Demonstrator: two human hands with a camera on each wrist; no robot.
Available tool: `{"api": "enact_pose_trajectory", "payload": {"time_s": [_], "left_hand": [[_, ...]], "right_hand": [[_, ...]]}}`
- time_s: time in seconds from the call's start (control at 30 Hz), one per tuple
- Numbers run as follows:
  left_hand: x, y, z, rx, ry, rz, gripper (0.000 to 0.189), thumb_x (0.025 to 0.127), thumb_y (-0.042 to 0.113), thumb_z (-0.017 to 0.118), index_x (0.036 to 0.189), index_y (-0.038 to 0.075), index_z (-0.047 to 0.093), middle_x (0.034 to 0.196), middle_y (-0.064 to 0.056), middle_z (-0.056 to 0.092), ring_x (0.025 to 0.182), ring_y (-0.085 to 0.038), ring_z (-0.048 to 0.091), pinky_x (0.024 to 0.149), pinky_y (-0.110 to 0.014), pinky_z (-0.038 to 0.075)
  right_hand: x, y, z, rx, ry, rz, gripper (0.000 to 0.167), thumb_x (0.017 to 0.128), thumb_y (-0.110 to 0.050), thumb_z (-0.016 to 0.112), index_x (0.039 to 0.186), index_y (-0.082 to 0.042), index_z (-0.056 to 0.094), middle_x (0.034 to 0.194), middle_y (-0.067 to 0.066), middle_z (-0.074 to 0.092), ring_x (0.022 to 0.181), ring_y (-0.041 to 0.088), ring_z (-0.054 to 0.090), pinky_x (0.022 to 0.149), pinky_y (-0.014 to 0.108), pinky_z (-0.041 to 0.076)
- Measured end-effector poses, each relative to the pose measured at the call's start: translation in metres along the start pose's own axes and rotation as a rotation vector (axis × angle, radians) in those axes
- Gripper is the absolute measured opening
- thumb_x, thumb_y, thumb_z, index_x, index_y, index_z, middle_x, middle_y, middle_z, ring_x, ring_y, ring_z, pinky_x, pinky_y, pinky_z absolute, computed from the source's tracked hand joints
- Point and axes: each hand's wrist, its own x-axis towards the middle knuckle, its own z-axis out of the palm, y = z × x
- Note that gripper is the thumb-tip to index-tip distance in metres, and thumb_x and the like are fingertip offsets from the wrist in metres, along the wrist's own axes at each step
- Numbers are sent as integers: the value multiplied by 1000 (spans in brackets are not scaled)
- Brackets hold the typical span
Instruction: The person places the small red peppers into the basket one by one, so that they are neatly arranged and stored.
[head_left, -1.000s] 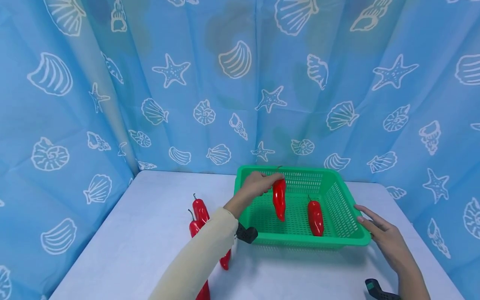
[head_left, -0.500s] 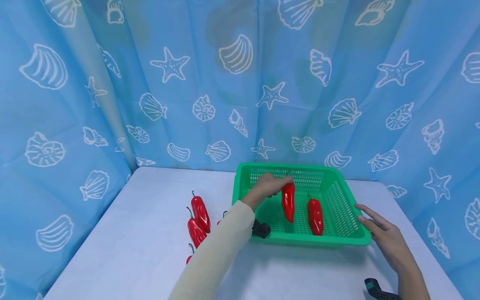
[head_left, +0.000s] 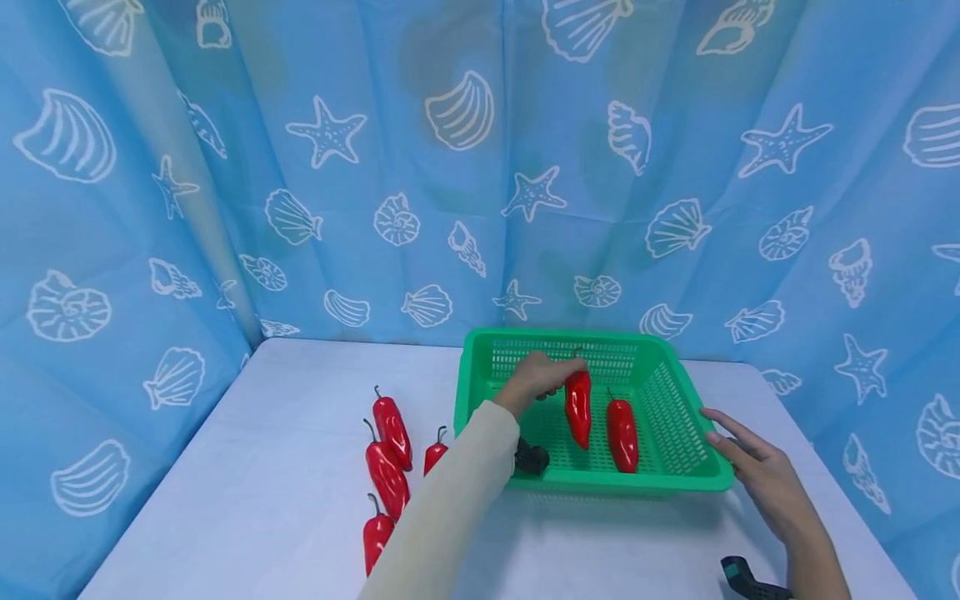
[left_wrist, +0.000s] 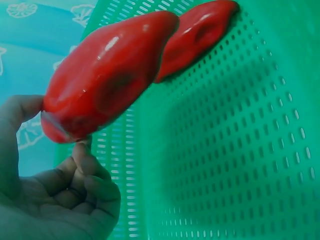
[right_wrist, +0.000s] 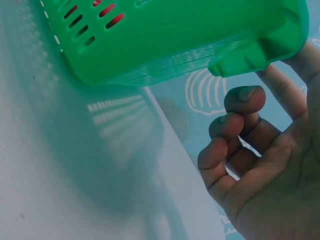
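My left hand [head_left: 534,379] pinches a red pepper [head_left: 577,408] near its stem end, between thumb and fingers. The pepper hangs tip down inside the green basket [head_left: 600,482]; the left wrist view shows it [left_wrist: 107,70] large, with the thumb on one side. Another red pepper [head_left: 622,435] lies on the basket floor to its right. My right hand [head_left: 761,475] touches the basket's right rim with thumb and index finger. In the right wrist view its other fingers [right_wrist: 227,125] are loosely bent below the rim, apart from the basket.
Several red peppers [head_left: 387,479] lie on the white table [head_left: 285,467] left of the basket, partly behind my left sleeve [head_left: 457,500]. A blue shell-patterned curtain [head_left: 420,217] surrounds the back and sides. Dark camera mounts sit at both wrists.
My left hand has moved the held pepper rightward, closer to the pepper on the basket floor. More peppers on the table show beside the sleeve. My right hand stays at the rim.
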Motion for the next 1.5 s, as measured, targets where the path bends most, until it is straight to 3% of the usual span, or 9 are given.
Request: {"api": "enact_pose_trajectory", "payload": {"time_s": [0.23, 0.4, 0.73, 0.93, 1.27, 1.5], "left_hand": [[14, -8, 6, -42, 14, -30, 40, 84, 40, 67, 62, 14, 47, 54, -1, 44, 51, -17, 40, 58, -34, 38], [21, -16, 11, -38, 4, -38, 44, 85, 39, 66, 54, 14, 46, 55, -2, 45, 52, -17, 40, 58, -33, 37], [29, -21, 21, -56, -26, -27, 45, 84, 36, 68, 51, 13, 48, 53, -3, 46, 53, -19, 41, 60, -34, 36], [24, -21, 24, -52, -47, -56, 47, 85, 35, 70, 50, 16, 44, 52, -1, 42, 52, -17, 38, 59, -31, 33], [21, -22, 32, -31, -123, -80, 31, 81, 31, 77, 82, 2, 66, 75, -10, 65, 61, -20, 50, 64, -32, 46], [29, -26, 42, 15, -128, -78, 36, 83, 34, 75, 97, 4, 59, 81, -9, 63, 72, -23, 57, 72, -36, 49]], "right_hand": [[0, 0, 1, -4, 0, 4, 73, 97, -58, 54, 158, -26, 30, 163, 23, 16, 143, 51, 22, 105, 72, 24], [-2, 1, 1, 2, -8, 8, 73, 97, -57, 54, 158, -26, 30, 163, 23, 17, 143, 50, 23, 106, 71, 25], [-1, -2, 0, -5, 17, 36, 77, 94, -60, 56, 158, -24, 31, 162, 21, 19, 143, 49, 26, 107, 69, 25], [-1, -1, 0, 3, 8, 26, 74, 96, -59, 55, 158, -25, 32, 162, 21, 19, 143, 48, 26, 107, 69, 26], [-4, -2, -5, -17, -6, -2, 69, 98, -57, 53, 157, -29, 32, 162, 23, 20, 143, 49, 25, 106, 69, 27], [-4, -1, -1, 4, -2, 2, 70, 98, -55, 54, 157, -26, 33, 162, 22, 18, 144, 49, 23, 107, 67, 26]]}}
